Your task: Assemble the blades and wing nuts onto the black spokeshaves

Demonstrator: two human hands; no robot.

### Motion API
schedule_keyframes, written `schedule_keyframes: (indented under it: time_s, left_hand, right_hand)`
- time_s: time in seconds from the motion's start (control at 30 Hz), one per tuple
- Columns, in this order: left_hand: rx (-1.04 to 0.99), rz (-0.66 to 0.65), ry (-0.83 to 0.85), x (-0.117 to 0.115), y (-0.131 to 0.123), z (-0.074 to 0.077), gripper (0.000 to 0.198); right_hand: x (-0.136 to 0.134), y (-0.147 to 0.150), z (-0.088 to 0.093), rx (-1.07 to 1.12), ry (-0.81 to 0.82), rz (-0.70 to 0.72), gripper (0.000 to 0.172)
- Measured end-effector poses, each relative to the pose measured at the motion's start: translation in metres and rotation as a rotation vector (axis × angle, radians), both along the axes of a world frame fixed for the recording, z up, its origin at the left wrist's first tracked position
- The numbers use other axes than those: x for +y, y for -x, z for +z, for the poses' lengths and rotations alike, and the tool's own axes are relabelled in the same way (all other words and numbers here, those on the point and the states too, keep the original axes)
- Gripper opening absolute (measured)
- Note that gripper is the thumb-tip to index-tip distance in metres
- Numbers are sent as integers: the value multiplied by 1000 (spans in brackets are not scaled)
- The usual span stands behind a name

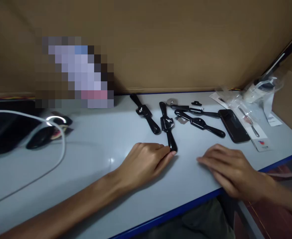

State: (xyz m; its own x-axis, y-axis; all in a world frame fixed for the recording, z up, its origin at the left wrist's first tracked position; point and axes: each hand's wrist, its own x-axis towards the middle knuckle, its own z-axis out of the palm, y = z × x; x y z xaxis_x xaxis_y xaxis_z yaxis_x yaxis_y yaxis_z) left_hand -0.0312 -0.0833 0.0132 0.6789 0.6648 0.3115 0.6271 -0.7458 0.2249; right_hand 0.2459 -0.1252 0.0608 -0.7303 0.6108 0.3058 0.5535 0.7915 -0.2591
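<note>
left hand [146, 161] pinches a glossy black spokeshave [165, 124].

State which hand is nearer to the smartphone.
Right. The right hand is on the near side of the smartphone, apart from it; the left hand is farther off to the left, at the near end of a black tool.

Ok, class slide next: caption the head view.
Left hand touching a black spokeshave, right hand across the blue table edge.
</note>
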Motion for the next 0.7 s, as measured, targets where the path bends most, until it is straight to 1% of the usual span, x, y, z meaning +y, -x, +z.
schedule_keyframes:
  time_s: [0.03, 0.1, 0.2, 0.27, 0.37, 0.47, 0.57, 0.67, 0.7]
  left_hand:
    - [4, -2, 2, 0, 0, 0, 53]
    - [11, -1, 1, -1, 0, 1, 53]
    - [11, 7, -15, -1, 0, 0, 52]
    - [13, 8, -19, -1, 1, -1, 52]
    - [27, 3, -15, 0, 1, -2, 52]
    - [22, 6, -25, 0, 1, -3, 53]
    - [6, 7, -33, 1, 1, -3, 53]
    - [3, 16, -27, 1, 1, -5, 51]
    - [1, 21, -24, 1, 0, -5, 50]
  right_hand:
    - [-11, -3, -5, -26, 0, 15, 35]
    - [-22, -8, -15, -60, 4, 45, 41]
    - [-24, -9, -25, -95, -28, 57, 47]
    - [-22, -6, -29, -117, -82, 45, 47]
    - [-23, 0, -30, -164, -185, 54, 41]
    - [-25, 7, -28, -240, -263, 72, 39]
    - [-24, 10, -19, -287, -240, 74, 38]
    - [-23, -4, -2, -273, -171, 47, 30]
    - [-25, -15, 4, -247, -172, -18, 27]
